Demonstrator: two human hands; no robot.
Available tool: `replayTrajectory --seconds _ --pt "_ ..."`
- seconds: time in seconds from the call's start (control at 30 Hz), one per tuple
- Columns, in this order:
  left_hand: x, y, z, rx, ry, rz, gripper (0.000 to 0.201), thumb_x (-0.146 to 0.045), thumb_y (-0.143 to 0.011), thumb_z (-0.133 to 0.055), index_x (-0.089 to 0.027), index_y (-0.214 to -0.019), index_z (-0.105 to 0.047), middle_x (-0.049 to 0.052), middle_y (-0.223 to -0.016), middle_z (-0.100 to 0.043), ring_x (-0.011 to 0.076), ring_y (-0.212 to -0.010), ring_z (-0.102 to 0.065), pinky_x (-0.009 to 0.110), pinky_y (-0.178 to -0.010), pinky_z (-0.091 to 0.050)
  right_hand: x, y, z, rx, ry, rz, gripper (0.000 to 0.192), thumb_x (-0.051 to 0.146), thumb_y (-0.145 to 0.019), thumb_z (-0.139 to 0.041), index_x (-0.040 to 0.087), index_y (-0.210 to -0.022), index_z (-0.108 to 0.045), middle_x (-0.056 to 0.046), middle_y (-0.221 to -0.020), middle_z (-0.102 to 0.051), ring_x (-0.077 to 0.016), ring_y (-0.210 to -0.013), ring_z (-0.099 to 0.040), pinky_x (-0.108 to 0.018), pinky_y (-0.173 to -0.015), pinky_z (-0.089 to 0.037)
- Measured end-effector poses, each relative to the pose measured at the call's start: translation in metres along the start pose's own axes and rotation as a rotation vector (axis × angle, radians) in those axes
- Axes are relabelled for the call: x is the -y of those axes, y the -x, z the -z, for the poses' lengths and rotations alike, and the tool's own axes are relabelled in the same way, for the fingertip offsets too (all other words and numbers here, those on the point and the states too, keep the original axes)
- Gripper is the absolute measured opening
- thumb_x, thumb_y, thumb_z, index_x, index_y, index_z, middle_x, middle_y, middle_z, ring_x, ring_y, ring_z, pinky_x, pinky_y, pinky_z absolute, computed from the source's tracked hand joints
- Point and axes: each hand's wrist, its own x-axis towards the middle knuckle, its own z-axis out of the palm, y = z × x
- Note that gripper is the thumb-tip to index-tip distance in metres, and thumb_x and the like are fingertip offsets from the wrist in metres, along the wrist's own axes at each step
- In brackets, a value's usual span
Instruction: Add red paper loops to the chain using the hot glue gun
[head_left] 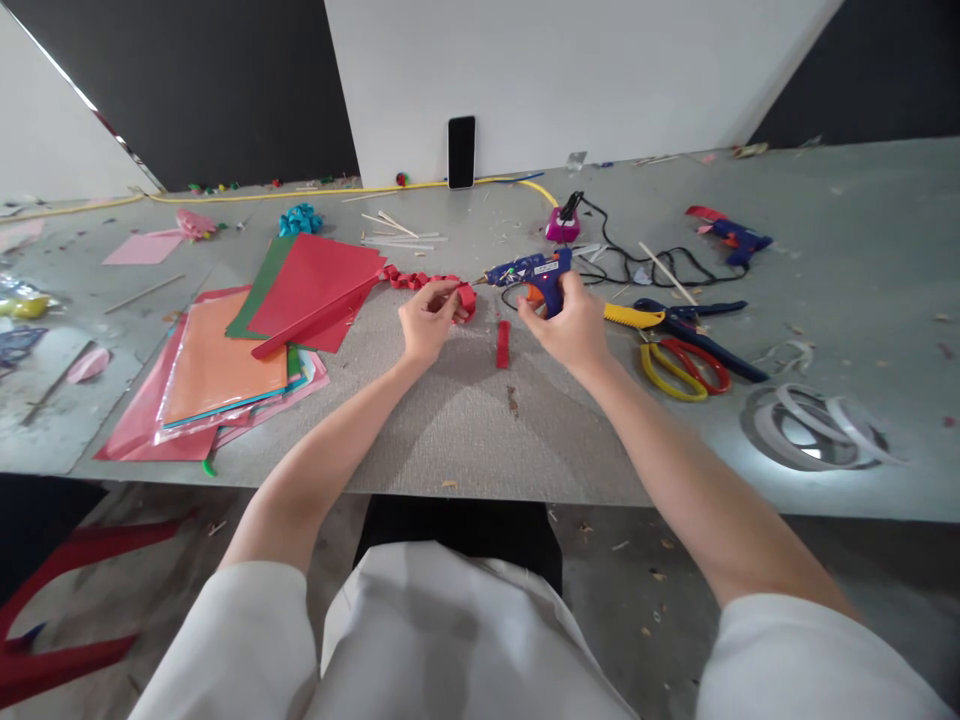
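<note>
Spreading across the whole view, the grey table [465,440] carries a stack of coloured paper sheets [225,370] at the left and a black phone [461,151] propped against the far white board. Right of centre lie scissors [686,365] with red and yellow handles, and a second glue gun [731,235] sits farther right. At mid-table the right hand [574,325] is wrapped around the handle of the blue glue gun [532,275], nozzle pointing left. The left hand [427,320] pinches the near end of the red paper chain [427,283], which trails left. A loose red paper strip [502,343] lies between the hands.
</note>
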Motion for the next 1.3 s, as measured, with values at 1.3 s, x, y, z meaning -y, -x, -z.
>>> replayTrajectory --seconds 1.3 --pt "-0.0097 0.0005 0.0091 -0.050 -0.391 -0.253 0.015 -0.013 -0.084 -0.073 -0.024 -0.091 -0.081 0.002 -0.081 -0.078 0.0133 -0.071 -0.070 0.024 -0.073 -0.055 0.0036 0.0017 0.0021 -0.007 0.059 0.077 0.019 0.043 -0.088 -0.065 0.025 -0.093 -0.062 -0.004 -0.071 -0.070 -0.0230 -0.062 -0.067 -0.039 -0.069 -0.057"
